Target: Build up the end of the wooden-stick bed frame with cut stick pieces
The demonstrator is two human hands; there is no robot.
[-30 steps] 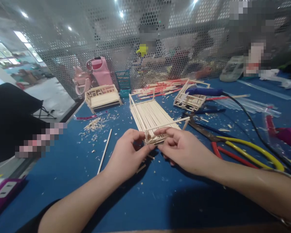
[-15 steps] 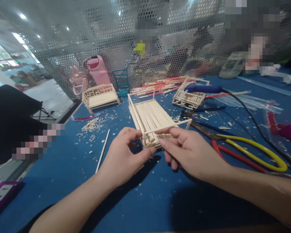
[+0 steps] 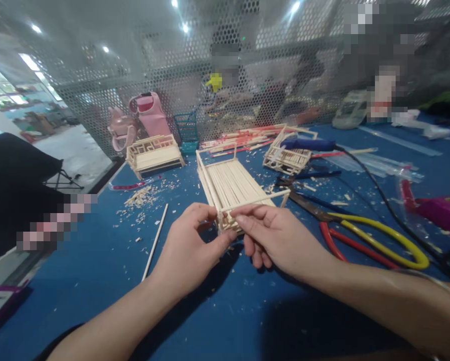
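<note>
A small bed-like model of pale wooden sticks (image 3: 232, 183) lies on the blue table (image 3: 97, 271) in front of me. My left hand (image 3: 189, 248) pinches its near left corner with thumb and forefinger. My right hand (image 3: 275, 235) grips the near end rail from the right, fingers closed around the sticks. Both hands meet at the model's near end.
A loose long stick (image 3: 154, 243) lies left of my hands among wood chips. A finished stick bench (image 3: 154, 155), another stick frame (image 3: 287, 158), a blue glue gun (image 3: 309, 145) with black cord, yellow and red handled cutters (image 3: 375, 238), a pink bag (image 3: 150, 115) and a perforated screen surround.
My right hand's fingers slid left along the near rail toward the left corner. The model and my left hand stayed almost where they were; the view shifted slightly.
</note>
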